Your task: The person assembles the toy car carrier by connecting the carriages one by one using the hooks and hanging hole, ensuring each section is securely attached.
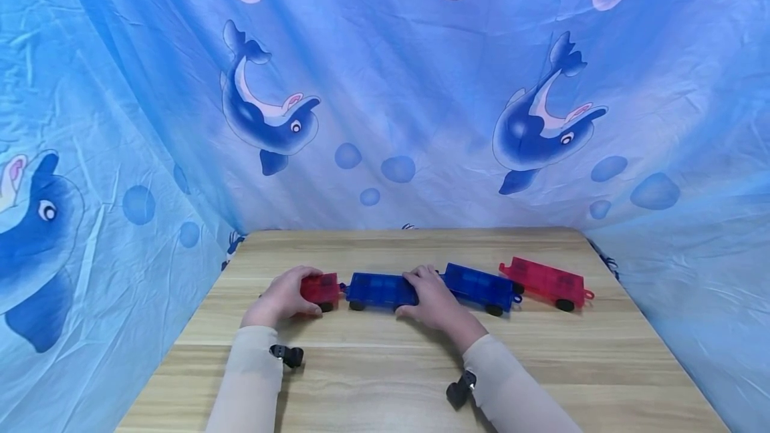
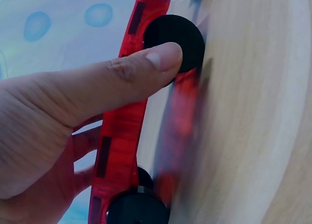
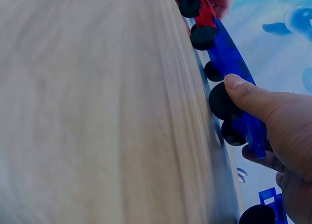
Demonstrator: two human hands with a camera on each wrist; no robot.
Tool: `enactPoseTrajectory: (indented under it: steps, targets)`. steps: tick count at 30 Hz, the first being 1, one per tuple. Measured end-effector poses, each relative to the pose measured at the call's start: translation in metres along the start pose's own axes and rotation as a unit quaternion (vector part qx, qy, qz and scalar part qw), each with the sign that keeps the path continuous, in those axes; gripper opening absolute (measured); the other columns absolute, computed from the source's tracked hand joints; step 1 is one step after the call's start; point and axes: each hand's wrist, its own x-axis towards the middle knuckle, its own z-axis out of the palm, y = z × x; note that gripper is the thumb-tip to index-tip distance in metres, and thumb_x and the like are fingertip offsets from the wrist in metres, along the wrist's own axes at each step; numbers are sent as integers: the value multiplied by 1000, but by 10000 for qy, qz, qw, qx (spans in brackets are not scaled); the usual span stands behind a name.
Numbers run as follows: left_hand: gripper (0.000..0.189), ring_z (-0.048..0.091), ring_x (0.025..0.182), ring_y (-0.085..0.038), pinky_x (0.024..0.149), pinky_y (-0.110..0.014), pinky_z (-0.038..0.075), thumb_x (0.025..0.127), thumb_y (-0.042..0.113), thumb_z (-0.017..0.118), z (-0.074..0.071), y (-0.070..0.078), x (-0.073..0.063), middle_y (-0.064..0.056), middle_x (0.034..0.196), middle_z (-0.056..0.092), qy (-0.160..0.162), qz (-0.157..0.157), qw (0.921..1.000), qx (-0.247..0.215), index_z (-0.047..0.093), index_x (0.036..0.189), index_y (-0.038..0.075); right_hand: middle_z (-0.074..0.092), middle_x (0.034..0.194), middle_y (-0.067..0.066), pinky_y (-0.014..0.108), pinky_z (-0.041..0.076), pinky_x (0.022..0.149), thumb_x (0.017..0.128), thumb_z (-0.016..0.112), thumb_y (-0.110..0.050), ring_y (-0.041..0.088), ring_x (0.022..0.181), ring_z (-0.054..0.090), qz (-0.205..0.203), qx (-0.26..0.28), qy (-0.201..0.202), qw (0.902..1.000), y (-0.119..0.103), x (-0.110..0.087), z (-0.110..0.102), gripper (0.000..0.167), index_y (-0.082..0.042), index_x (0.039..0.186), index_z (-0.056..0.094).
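Left hand [image 1: 287, 296] is wrapped round a red car [image 1: 321, 288] at the left end of the row, fingers behind, thumb lying over a black wheel [image 2: 174, 29]. From my remote seat I see the right hand [image 1: 434, 303] curled likewise on the near blue car [image 1: 379, 289], gripping its right end. Those two cars meet end to end between the hands; I cannot tell whether they are hooked. Both forearms reach up from the bottom edge, the right one slanting leftward. I count four cars: two blue, two red. The second blue car [image 1: 478, 286] lies just right of the right hand, the second red car [image 1: 546, 280] beyond it, on the wooden table [image 1: 361, 366]. Three dolphins show on the curtain [image 1: 373, 105].
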Motion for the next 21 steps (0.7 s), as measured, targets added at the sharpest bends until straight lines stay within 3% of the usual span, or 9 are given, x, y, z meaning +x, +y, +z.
enactPoseTrajectory:
  steps: [9,21]
  targets:
    - [91,60,121,-35,101,-57,51,65,19,102,-3,-5,-1,-11,139,61,-153,-140,9996,-214,60,146,15,51,147,5,50,48,108,86,84,-54,28,135,52,4,119,-89,9999,-3,-2,0,92,-11,159,47]
    - [90,61,119,-34,98,-57,53,66,17,102,-4,-5,-3,-11,138,62,-219,-211,9994,-147,60,146,15,49,150,6,50,49,107,88,83,-52,30,136,52,-83,272,-195,9994,-6,-3,-3,92,-11,160,44]
